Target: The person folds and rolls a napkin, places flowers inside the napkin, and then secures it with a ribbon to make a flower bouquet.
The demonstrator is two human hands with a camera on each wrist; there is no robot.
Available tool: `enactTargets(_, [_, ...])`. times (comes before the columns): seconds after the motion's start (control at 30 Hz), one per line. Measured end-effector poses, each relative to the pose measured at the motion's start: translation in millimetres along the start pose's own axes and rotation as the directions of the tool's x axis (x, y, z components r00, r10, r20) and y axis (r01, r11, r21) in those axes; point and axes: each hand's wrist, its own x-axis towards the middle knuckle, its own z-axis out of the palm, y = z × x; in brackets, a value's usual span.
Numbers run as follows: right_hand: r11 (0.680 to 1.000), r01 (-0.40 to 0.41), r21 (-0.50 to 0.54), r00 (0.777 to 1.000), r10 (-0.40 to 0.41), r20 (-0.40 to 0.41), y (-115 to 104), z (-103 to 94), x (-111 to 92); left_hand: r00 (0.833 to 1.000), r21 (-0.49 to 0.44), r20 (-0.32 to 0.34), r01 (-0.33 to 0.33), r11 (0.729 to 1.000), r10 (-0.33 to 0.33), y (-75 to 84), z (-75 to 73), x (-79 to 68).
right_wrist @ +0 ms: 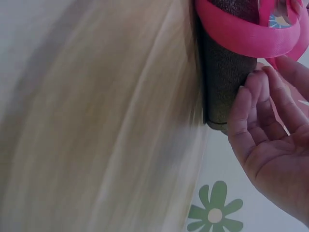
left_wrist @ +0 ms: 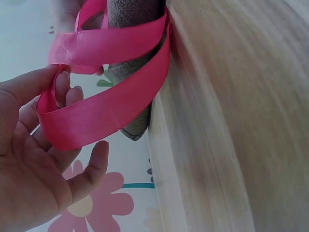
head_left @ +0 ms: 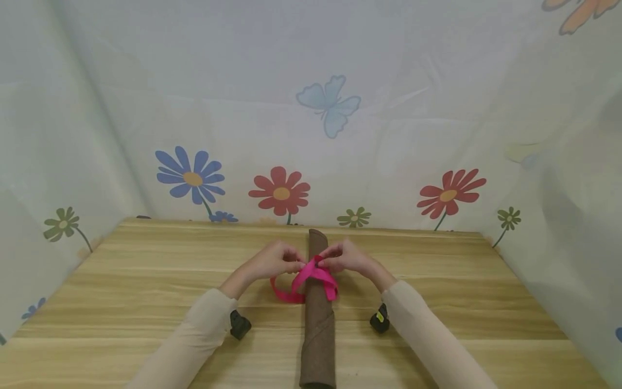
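A brown cloth roll (head_left: 319, 329) lies lengthwise on the wooden table, with a bright pink ribbon (head_left: 286, 297) looped around its upper part. On the left side of the roll my left hand (head_left: 275, 260) pinches the ribbon between thumb and index finger; its other fingers are spread in the left wrist view, below a wide ribbon loop (left_wrist: 106, 113). From the right, my right hand (head_left: 351, 258) pinches the ribbon between thumb and fingertips over the roll. Its remaining fingers (right_wrist: 239, 116) curve close beside the cloth. Both hands meet near the ribbon's crossing on top.
The wooden table (head_left: 437, 308) reaches back to a white curtain (head_left: 233, 119) printed with flowers and a butterfly. Black wrist devices hang below both sleeves, one at the left (head_left: 239, 324) and one at the right (head_left: 379, 319).
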Motion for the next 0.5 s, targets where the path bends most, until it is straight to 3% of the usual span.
enactTargets(0.33, [0.999, -0.008, -0.035, 0.998, 0.005, -0.069, 1, -13.1, -35, 1.000, 0.009, -0.011, 0.003, 1.000, -0.003, 3.2, 8.0, 3.9])
enactTargets(0.5, [0.995, -0.052, -0.084, 0.997, 0.057, 0.053, 2, -8.3, -51, 1.000, 0.013, -0.017, 0.008, 1.000, -0.008, 4.4, 7.4, 3.1])
